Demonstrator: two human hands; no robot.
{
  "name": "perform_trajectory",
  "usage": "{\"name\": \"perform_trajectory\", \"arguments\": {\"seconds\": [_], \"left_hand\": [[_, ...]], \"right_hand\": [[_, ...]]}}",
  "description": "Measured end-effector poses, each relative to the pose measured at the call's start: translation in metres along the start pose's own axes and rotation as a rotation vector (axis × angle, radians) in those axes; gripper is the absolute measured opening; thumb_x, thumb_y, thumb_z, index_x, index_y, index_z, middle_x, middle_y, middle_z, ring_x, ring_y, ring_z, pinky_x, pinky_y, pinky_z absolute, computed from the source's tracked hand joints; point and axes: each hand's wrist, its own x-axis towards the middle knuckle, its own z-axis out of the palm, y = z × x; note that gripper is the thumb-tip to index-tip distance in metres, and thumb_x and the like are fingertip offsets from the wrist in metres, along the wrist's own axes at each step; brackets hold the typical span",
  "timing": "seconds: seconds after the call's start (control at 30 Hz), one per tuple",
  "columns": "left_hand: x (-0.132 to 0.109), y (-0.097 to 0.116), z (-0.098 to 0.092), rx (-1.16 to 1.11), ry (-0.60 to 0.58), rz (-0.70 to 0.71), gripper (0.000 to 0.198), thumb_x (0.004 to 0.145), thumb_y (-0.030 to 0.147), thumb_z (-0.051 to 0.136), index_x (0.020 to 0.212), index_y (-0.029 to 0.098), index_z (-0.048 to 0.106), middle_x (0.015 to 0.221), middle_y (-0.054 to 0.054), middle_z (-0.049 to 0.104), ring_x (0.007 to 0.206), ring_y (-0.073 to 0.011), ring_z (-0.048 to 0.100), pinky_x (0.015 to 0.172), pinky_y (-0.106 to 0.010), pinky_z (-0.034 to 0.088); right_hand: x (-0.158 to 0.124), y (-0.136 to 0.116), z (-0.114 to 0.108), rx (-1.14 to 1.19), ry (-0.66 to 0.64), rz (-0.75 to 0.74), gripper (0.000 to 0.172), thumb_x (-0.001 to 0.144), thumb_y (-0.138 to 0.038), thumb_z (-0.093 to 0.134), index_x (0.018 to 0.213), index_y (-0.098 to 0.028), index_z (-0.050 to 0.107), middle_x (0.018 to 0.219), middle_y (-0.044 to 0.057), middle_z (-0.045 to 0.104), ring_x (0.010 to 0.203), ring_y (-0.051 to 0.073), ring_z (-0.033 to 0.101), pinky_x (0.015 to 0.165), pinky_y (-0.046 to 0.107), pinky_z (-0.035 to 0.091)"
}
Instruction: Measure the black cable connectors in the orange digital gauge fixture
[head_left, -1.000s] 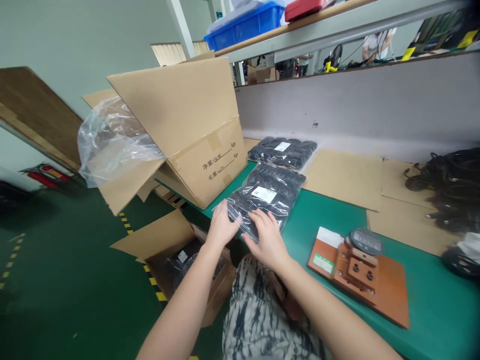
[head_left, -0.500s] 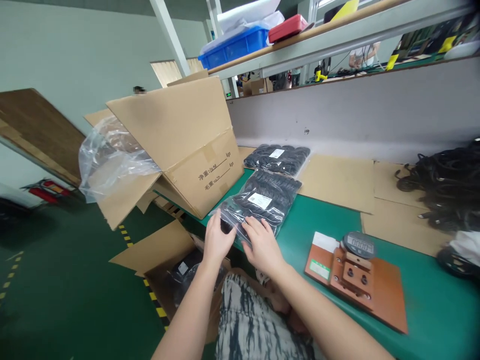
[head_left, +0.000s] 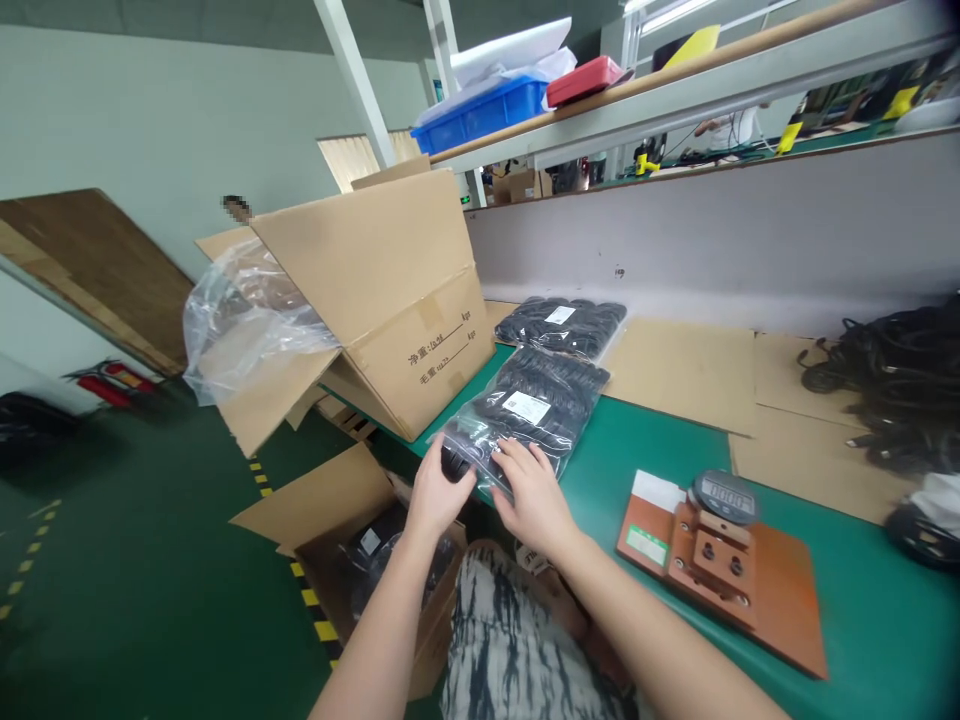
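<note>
Two Hands at the Near End of a Clear Bag of Black Cables

The person's left hand [head_left: 437, 500] is half curled at the near left corner of a clear bag [head_left: 564, 395], fingers and thumb apart with the plastic edge showing between them; whether it pinches the plastic, one cannot tell. The right hand [head_left: 536, 500] is spread fairly wide, its fingers resting on top of the same bag and its thumb down by the near edge. The bag — packed with coiled black cables and marked with a white label [head_left: 526, 407] — lies flat on the green table [head_left: 622, 430], its near end at the front edge.

Just behind it lies a second bag [head_left: 589, 330], also full of black coils and labelled. To the left stands a big open carton [head_left: 420, 300] with handwriting on its side, a plastic liner [head_left: 251, 300] spilling from its mouth. Below the table's edge sits a lower carton [head_left: 319, 495], open, with dark bagged goods inside.

To the right, near the front, a dial gauge [head_left: 724, 497] is mounted on an orange board [head_left: 787, 600]. Beyond that are flat cardboard sheets [head_left: 682, 365] and a heap of loose black cables [head_left: 900, 380]. Overhead, a shelf [head_left: 675, 92] carries a blue tray [head_left: 480, 115] and a red case [head_left: 585, 80].
</note>
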Motion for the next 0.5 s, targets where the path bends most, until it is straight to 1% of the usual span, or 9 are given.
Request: {"name": "perform_trajectory", "arguments": {"seconds": [0.07, 0.13, 0.2, 0.27, 0.33, 0.4, 0.47, 0.5], "left_hand": [[-0.011, -0.006, 0.0, -0.169, 0.07, -0.077, 0.064, 0.075, 0.032, 0.071, 0.134, 0.018, 0.05, 0.137, -0.015, 0.056, 0.128, -0.0314, 0.053, 0.11, -0.049, 0.041], [-0.022, -0.01, -0.002, -0.319, 0.124, -0.158, 0.061, 0.079, 0.032, 0.068, 0.135, 0.018, 0.049, 0.135, -0.015, 0.058, 0.122, -0.0292, 0.058, 0.105, -0.046, 0.047], [-0.033, -0.011, -0.007, -0.38, 0.169, -0.211, 0.054, 0.086, 0.034, 0.059, 0.137, 0.019, 0.047, 0.134, -0.015, 0.059, 0.12, -0.0274, 0.061, 0.101, -0.043, 0.051], [-0.047, -0.005, -0.018, -0.464, 0.207, -0.251, 0.046, 0.092, 0.037, 0.049, 0.135, 0.02, 0.051, 0.132, -0.013, 0.061, 0.121, -0.0279, 0.06, 0.098, -0.043, 0.053], [-0.061, 0.01, -0.032, -0.651, 0.224, -0.282, 0.042, 0.092, 0.039, 0.047, 0.129, 0.021, 0.058, 0.13, -0.011, 0.063, 0.123, -0.0294, 0.058, 0.099, -0.045, 0.052], [-0.068, 0.033, -0.044, -0.767, 0.209, -0.258, 0.042, 0.089, 0.038, 0.055, 0.128, 0.022, 0.06, 0.133, -0.009, 0.062, 0.127, -0.0299, 0.055, 0.105, -0.045, 0.047], [-0.061, 0.062, -0.048, -0.76, 0.123, -0.159, 0.048, 0.084, 0.037, 0.062, 0.13, 0.023, 0.058, 0.136, -0.008, 0.06, 0.131, -0.0306, 0.051, 0.11, -0.044, 0.042], [-0.053, 0.077, -0.044, -0.718, 0.067, -0.082, 0.052, 0.082, 0.037, 0.065, 0.131, 0.023, 0.057, 0.136, -0.007, 0.06, 0.131, -0.0312, 0.05, 0.11, -0.044, 0.042]], "right_hand": [[0.0, -0.001, -0.002, 0.007, -0.002, 0.005, 0.04, 0.086, -0.02, 0.056, 0.126, -0.013, 0.057, 0.141, 0.015, 0.054, 0.135, 0.032, 0.045, 0.114, 0.055, 0.029], [0.001, -0.001, -0.003, 0.018, -0.004, 0.008, 0.04, 0.086, -0.02, 0.055, 0.126, -0.013, 0.057, 0.141, 0.015, 0.054, 0.135, 0.031, 0.045, 0.114, 0.055, 0.029], [0.001, -0.002, -0.004, 0.033, -0.008, 0.01, 0.04, 0.086, -0.02, 0.055, 0.125, -0.013, 0.057, 0.141, 0.015, 0.054, 0.135, 0.031, 0.045, 0.115, 0.055, 0.029], [0.002, -0.002, -0.003, 0.049, -0.008, 0.017, 0.039, 0.086, -0.021, 0.056, 0.125, -0.014, 0.057, 0.14, 0.015, 0.054, 0.135, 0.031, 0.044, 0.115, 0.055, 0.028], [0.003, -0.003, -0.003, 0.057, -0.003, 0.037, 0.039, 0.086, -0.022, 0.057, 0.124, -0.014, 0.057, 0.14, 0.015, 0.054, 0.136, 0.031, 0.044, 0.115, 0.054, 0.027], [0.003, -0.005, -0.005, 0.055, 0.004, 0.059, 0.039, 0.086, -0.023, 0.058, 0.124, -0.015, 0.057, 0.14, 0.014, 0.054, 0.136, 0.03, 0.043, 0.116, 0.053, 0.025], [0.003, -0.008, -0.009, 0.055, 0.004, 0.06, 0.04, 0.084, -0.026, 0.062, 0.123, -0.017, 0.058, 0.139, 0.014, 0.055, 0.134, 0.03, 0.043, 0.116, 0.052, 0.025], [0.005, -0.009, -0.01, 0.059, -0.003, 0.038, 0.042, 0.083, -0.028, 0.063, 0.123, -0.017, 0.057, 0.138, 0.013, 0.055, 0.134, 0.029, 0.044, 0.115, 0.051, 0.026]]}}
